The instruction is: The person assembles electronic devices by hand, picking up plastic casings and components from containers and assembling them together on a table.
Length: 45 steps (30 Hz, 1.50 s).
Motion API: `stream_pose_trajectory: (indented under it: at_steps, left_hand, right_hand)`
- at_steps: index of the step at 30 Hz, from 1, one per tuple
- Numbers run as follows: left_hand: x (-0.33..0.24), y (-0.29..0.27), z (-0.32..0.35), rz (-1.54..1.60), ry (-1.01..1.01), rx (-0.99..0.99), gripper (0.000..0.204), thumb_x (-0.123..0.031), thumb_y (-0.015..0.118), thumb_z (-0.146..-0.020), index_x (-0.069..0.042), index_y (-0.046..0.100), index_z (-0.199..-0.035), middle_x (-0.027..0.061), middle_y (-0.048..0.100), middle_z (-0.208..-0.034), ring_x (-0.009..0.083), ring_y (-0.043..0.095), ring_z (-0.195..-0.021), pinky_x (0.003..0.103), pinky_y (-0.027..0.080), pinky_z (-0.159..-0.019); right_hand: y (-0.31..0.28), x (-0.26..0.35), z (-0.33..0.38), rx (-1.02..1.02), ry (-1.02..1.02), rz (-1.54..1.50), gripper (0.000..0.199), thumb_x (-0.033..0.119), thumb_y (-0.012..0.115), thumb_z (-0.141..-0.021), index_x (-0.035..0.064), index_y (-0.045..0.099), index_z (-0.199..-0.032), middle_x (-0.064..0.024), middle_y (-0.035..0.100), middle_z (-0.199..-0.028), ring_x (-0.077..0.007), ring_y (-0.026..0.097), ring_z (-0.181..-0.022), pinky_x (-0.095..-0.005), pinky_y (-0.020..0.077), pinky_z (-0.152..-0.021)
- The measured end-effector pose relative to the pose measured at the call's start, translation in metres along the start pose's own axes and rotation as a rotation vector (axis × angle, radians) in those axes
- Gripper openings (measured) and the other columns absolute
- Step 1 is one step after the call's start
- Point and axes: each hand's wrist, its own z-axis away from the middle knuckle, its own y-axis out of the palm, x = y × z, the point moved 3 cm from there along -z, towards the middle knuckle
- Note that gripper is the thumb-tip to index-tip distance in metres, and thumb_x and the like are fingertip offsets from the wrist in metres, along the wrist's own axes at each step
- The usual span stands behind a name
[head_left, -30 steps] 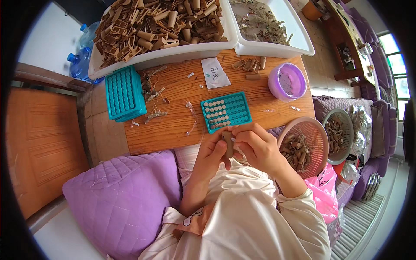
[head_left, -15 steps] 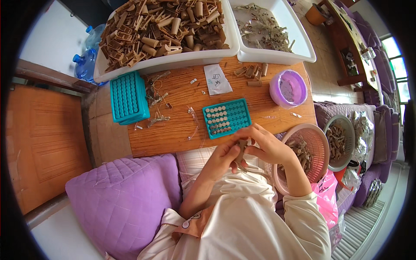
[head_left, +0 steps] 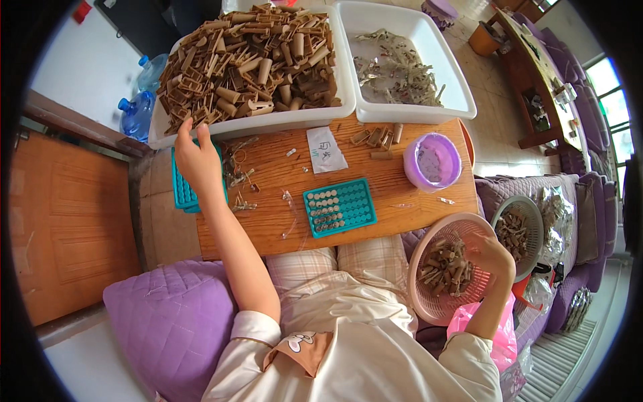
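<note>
My left hand point(head_left: 199, 164) is raised over the stack of teal trays point(head_left: 182, 184), its fingers apart and nothing seen in them. Its fingertips are close to the front rim of a white bin point(head_left: 288, 122) heaped with brown tube-shaped and split pieces point(head_left: 248, 67). On the right, my right hand point(head_left: 492, 256) reaches into a pink basket point(head_left: 416, 258) holding greyish-brown pieces point(head_left: 445, 269); its fingers are blurred, so their grip cannot be made out. A teal tray point(head_left: 358, 204) lies on the table between my hands, with round silvery pieces point(head_left: 326, 209) filling its left part.
A second white bin point(head_left: 462, 100) holds tangled grey-green pieces. On the wooden table point(head_left: 268, 231) are a purple tub point(head_left: 410, 175), a paper note point(head_left: 326, 151), loose brown pieces point(head_left: 382, 155) and wire bits point(head_left: 240, 167). A grey basket point(head_left: 536, 228) stands beyond the pink one.
My hands were together in front of the tray around a small brownish piece. They have separated: the left went up and left to the tray stack, the right moved into the pink basket.
</note>
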Motion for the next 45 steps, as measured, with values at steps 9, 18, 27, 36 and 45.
stream_pose_trajectory:
  at_steps: [9, 18, 27, 36, 45]
  left_hand:
    - [-0.026, 0.026, -0.017, -0.209, 0.041, 0.223, 0.014, -0.011, 0.055, -0.075, -0.004, 0.057, -0.088, 0.0092, 0.058, -0.084, 0.0272, 0.055, -0.077, 0.036, 0.043, -0.066]
    - [-0.025, 0.026, -0.017, 0.083, -0.005, 0.310, 0.024, -0.004, 0.040, -0.084, -0.001, 0.052, -0.105, 0.0143, 0.048, -0.093, 0.0217, 0.055, -0.074, 0.033, 0.043, -0.072]
    - [-0.047, -0.007, 0.033, 0.973, -0.404, 0.388, 0.025, -0.007, 0.033, -0.088, -0.006, 0.041, -0.111, 0.0072, 0.052, -0.091, 0.0094, 0.053, -0.072, 0.021, 0.042, -0.065]
    - [-0.076, -0.018, 0.101, 1.454, -0.573, 0.671, 0.043, -0.010, 0.057, -0.078, -0.010, 0.035, -0.115, 0.0103, 0.052, -0.100, 0.0231, 0.057, -0.086, 0.030, 0.052, -0.066]
    - [-0.084, -0.018, 0.135, 1.555, -0.424, 0.589, 0.049, -0.020, 0.066, -0.071, -0.004, 0.044, -0.112, 0.0094, 0.056, -0.096, 0.0186, 0.058, -0.078, 0.028, 0.048, -0.069]
  right_hand:
    - [-0.096, 0.089, -0.176, -0.360, -0.388, -0.240, 0.019, 0.010, 0.054, -0.078, 0.0036, 0.056, -0.096, -0.0071, 0.060, -0.078, -0.0120, 0.055, -0.070, -0.0251, 0.0440, -0.065]
    - [-0.100, 0.116, -0.379, -0.501, -0.227, -0.041, 0.043, 0.022, 0.062, -0.067, 0.0067, 0.053, -0.106, -0.0143, 0.060, -0.088, -0.0263, 0.057, -0.083, -0.0316, 0.0442, -0.075]
    - [-0.143, 0.114, -0.358, -0.591, -0.332, -0.904, 0.022, 0.022, 0.051, -0.082, 0.0067, 0.057, -0.096, -0.0037, 0.059, -0.093, -0.0126, 0.054, -0.086, -0.0264, 0.0424, -0.072]
    - [-0.159, 0.157, -0.217, -0.285, -0.931, -1.454, 0.015, 0.014, 0.038, -0.087, 0.0019, 0.045, -0.093, -0.0165, 0.054, -0.101, -0.0251, 0.055, -0.090, -0.0346, 0.0443, -0.082]
    - [0.001, 0.209, -0.127, 0.296, -0.716, -1.499, 0.017, 0.019, 0.050, -0.084, 0.0065, 0.048, -0.095, 0.0017, 0.047, -0.067, -0.0096, 0.050, -0.059, -0.0175, 0.0347, -0.049]
